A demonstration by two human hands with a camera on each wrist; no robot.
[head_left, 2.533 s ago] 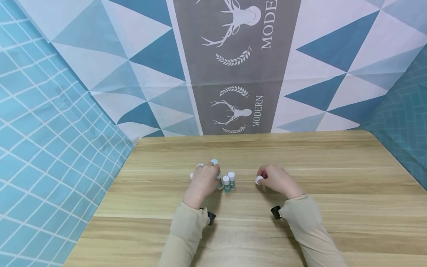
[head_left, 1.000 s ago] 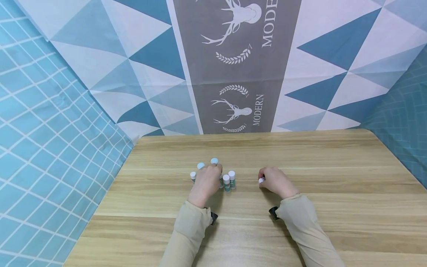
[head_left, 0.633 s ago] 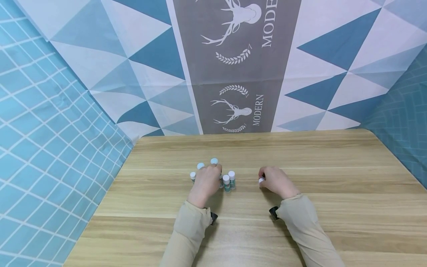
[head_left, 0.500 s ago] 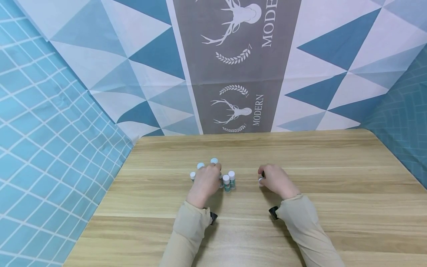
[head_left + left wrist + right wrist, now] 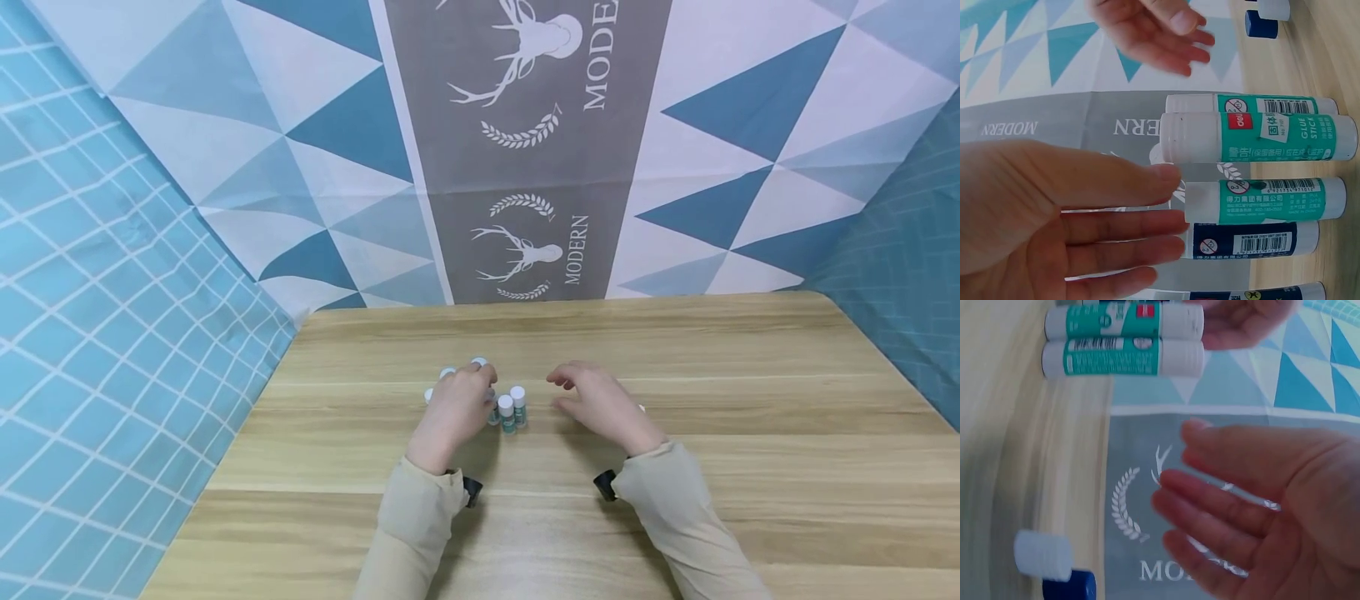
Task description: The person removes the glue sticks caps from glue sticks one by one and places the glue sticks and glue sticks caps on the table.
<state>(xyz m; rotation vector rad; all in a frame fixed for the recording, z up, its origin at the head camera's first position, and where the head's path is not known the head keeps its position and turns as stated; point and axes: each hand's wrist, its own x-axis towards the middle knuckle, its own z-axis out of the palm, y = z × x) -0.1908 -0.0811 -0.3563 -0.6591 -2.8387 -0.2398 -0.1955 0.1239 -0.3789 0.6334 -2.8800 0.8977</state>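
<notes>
My left hand (image 5: 459, 408) is over a group of upright glue sticks. In the left wrist view its fingers lie fairly straight, tips right at the white cap of a green glue stick (image 5: 1282, 201). A navy glue stick (image 5: 1254, 242) stands beside that one. Two more green-labelled sticks, a nearer one (image 5: 507, 414) and a farther one (image 5: 519, 408), stand just right of the left hand. My right hand (image 5: 603, 408) hovers to their right, fingers spread loosely around nothing. A small white cylinder (image 5: 1043, 555) and a dark blue one (image 5: 1071, 586) sit beyond it.
Other white-capped sticks, one with a pale cap (image 5: 478, 362), stand behind the left hand, partly hidden by it. The wooden table (image 5: 555, 533) ends at a patterned cloth backdrop (image 5: 525, 167). Blue checked cloth (image 5: 112, 333) hangs at the left.
My right hand has let go of a small white-topped piece and moved left toward the glue sticks. A bit of white now shows behind its wrist. The left hand has barely shifted.
</notes>
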